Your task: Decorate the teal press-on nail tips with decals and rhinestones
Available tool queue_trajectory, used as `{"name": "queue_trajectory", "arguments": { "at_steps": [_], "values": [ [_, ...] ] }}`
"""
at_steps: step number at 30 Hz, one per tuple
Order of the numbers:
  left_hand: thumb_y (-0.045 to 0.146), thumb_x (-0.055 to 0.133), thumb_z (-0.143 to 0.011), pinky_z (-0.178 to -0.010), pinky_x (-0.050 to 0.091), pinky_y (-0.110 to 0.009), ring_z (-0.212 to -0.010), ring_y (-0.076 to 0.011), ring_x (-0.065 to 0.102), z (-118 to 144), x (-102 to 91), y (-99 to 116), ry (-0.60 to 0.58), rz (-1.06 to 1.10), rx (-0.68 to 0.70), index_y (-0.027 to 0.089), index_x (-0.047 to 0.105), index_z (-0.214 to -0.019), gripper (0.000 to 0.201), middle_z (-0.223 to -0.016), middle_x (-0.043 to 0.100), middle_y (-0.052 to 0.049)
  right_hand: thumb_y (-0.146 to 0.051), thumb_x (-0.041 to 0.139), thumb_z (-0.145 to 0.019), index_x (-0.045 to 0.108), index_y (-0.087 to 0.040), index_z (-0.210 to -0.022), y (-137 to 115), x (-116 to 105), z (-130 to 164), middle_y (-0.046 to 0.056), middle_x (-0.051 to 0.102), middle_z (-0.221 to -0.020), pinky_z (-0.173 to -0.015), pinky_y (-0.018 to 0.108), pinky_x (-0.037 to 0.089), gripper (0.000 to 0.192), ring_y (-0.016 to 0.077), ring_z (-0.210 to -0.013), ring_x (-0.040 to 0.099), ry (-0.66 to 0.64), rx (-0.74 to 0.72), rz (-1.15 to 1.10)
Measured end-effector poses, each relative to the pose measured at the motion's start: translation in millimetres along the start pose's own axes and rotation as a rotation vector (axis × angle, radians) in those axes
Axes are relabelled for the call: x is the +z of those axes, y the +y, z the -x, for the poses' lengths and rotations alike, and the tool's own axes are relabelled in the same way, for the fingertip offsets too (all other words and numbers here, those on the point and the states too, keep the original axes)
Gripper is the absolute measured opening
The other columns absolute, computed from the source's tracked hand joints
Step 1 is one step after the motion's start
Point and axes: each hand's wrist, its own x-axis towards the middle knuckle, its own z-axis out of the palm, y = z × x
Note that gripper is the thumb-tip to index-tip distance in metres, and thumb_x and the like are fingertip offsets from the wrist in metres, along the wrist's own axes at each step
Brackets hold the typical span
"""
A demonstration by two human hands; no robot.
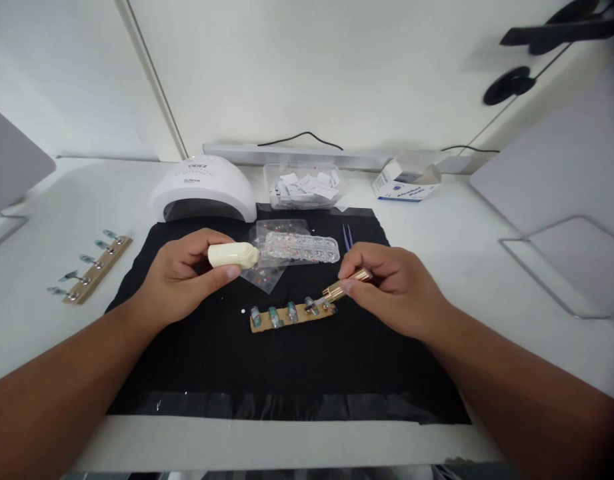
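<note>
While a cream bottle [233,255] is being clamped in the left hand [179,277], a gold brush [345,285] is being pinched by the right hand [387,287], its tip angled down-left onto the nail strip [291,315] just below.

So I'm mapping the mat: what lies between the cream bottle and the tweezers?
In the head view, a clear rhinestone box lies between the cream bottle, held in the left hand, and the tweezers.

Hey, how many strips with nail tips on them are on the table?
2. One strip lies on the black mat under the right hand; the other strip lies on the white table at far left, beyond the left hand.
</note>
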Motion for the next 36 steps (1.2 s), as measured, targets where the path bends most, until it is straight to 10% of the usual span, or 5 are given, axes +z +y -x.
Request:
{"name": "queue_trajectory", "arguments": {
  "at_steps": [19, 36],
  "values": [
    [0.026, 0.074, -0.081, -0.053, 0.044, -0.019, -0.060, -0.0097, 0.057, -1.0, 0.7, -7.1, 0.035, -0.013, 0.084, 0.022, 0.069, -0.096, 0.016, -0.075, 0.068, 0.002, -0.023, 0.059, -0.074, 0.057, -0.020, -0.068, 3.1, -26.9, -6.2, -0.004, 0.055, -0.053, -0.044, 0.024, 0.032, 0.007, 0.0100, -0.045, 0.042, -0.042, 0.173, -0.010],
    [0.025, 0.073, -0.083, -0.055, 0.044, -0.022, -0.063, -0.0112, 0.055, 1.5, -1.6, -1.0, -0.003, -0.016, 0.020, 0.020, 0.068, -0.097, 0.016, -0.077, 0.066, 0.001, -0.013, 0.055, -0.075, 0.052, -0.021, -0.067, -7.3, -23.4, 1.4, -0.005, 0.052, -0.050, -0.047, 0.024, 0.034, 0.012, 0.0093, -0.044, 0.046, -0.094, -0.215, 0.264]
  ]
}}
